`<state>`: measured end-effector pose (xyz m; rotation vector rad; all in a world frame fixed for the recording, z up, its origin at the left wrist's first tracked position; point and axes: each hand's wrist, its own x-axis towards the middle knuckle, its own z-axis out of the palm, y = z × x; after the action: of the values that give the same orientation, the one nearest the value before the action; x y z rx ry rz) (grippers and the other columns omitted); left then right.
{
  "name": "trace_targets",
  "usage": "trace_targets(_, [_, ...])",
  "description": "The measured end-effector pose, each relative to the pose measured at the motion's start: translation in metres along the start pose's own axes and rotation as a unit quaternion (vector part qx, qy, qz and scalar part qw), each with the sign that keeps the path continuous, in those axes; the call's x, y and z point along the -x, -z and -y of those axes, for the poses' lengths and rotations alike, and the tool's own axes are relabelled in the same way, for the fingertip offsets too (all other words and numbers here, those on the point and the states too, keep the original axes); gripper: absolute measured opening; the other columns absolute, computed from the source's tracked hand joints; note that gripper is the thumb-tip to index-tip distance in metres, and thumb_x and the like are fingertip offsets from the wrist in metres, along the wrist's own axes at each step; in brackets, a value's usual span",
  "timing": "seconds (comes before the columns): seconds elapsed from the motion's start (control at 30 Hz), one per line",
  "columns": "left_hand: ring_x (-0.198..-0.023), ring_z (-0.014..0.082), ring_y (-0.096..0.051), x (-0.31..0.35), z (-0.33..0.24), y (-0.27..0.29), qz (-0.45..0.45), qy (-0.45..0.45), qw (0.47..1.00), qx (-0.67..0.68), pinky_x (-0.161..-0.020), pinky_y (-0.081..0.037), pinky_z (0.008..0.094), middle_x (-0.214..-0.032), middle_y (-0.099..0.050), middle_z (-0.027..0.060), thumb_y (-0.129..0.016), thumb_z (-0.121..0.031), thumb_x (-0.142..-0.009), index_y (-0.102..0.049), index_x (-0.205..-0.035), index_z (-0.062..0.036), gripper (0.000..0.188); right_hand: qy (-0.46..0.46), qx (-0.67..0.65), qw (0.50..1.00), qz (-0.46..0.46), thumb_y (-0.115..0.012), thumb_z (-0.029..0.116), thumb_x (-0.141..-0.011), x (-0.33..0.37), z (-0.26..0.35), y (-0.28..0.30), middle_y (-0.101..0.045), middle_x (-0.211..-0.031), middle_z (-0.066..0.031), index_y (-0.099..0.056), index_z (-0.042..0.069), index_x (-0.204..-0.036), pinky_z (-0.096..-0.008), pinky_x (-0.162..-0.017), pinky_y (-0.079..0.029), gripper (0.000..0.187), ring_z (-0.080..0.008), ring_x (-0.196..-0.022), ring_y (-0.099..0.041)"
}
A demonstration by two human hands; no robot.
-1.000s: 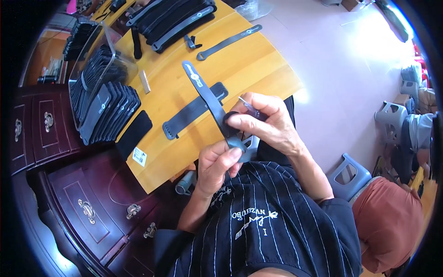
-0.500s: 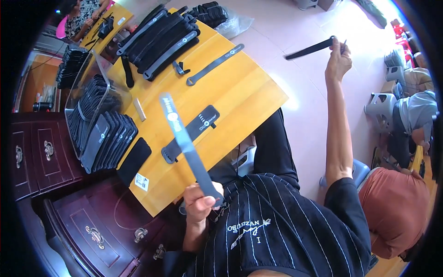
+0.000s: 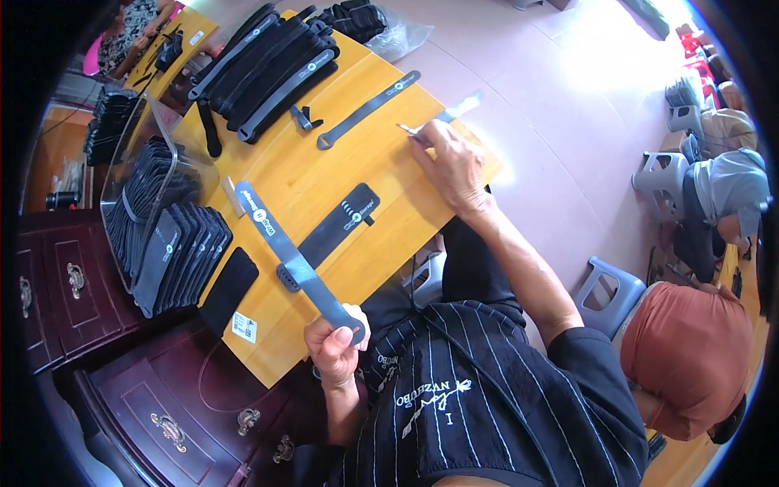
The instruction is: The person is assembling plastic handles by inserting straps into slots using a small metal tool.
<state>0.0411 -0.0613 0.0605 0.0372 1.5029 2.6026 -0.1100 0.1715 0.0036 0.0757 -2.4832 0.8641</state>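
My left hand point(image 3: 334, 351) pinches the looped end of a grey strap point(image 3: 294, 261) with pale printing. That strap slants up and away over the table. My right hand point(image 3: 454, 169) is closed above the table's right part, its fingers curled around a blurred pale-grey strap point(image 3: 464, 105) that sticks out beyond the knuckles. A thin pointed thing point(image 3: 409, 130) also juts from these fingers; its kind I cannot make out. Between the hands lies a wider dark strap point(image 3: 347, 217) with a small tab. Farther off is another flat grey strap point(image 3: 367, 110), beside a small folded strap piece point(image 3: 305, 119).
Stacked black straps point(image 3: 272, 69) fill the table's far side. A clear bin point(image 3: 158, 183) of straps stands left, with a row of dark straps point(image 3: 180, 256) before it. Wooden drawers point(image 3: 162, 406) border the left. A grey stool point(image 3: 608, 292) and a seated person point(image 3: 690, 357) are at right.
My right hand has swung from far out at the right, over the floor, back in over the table. My left hand has shifted slightly left, still holding its grey strap.
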Motion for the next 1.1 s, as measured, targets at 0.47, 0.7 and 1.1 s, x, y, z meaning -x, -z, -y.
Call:
trace_targets(0.47, [-0.06,0.0165,-0.053,-0.004,0.009,0.015,-0.036,-0.031,0.999,-0.015,-0.05,-0.039,0.0253,-0.078,-0.056,0.0129,-0.056,-0.012,-0.083,-0.058,-0.075,0.0044,0.018,-0.007,-0.023,0.998,0.061,-0.059,0.02,-0.085,-0.007,0.047,-0.055,-0.059,-0.075,-0.0121,-0.05,0.005,-0.084,-0.0395,-0.058,-0.049,0.017,-0.0305,-0.067,-0.063])
trace_targets(0.7, [-0.074,0.0179,-0.056,-0.001,0.01,0.019,-0.056,-0.064,0.993,-0.085,-0.064,-0.047,0.0288,-0.09,-0.059,0.0169,-0.057,-0.003,-0.079,-0.049,-0.064,-0.002,0.017,-0.034,-0.026,0.992,0.117,-0.064,0.024,-0.084,-0.012,0.051,-0.06,-0.062,-0.08,-0.011,-0.055,0.004,-0.084,-0.0383,-0.064,-0.05,0.022,-0.0285,-0.075,-0.065])
trace_targets(1.1, [-0.072,0.015,-0.055,-0.022,0.011,0.01,-0.118,-0.096,0.988,0.012,-0.056,-0.049,0.0259,-0.1,-0.059,0.0177,-0.066,0.001,-0.082,-0.032,-0.122,-0.0092,0.053,-0.101,-0.278,0.935,0.196,-0.056,0.023,-0.094,0.035,0.089,0.035,-0.064,-0.079,-0.0153,-0.049,0.004,-0.107,-0.0373,-0.064,-0.049,0.024,-0.0319,-0.068,-0.063])
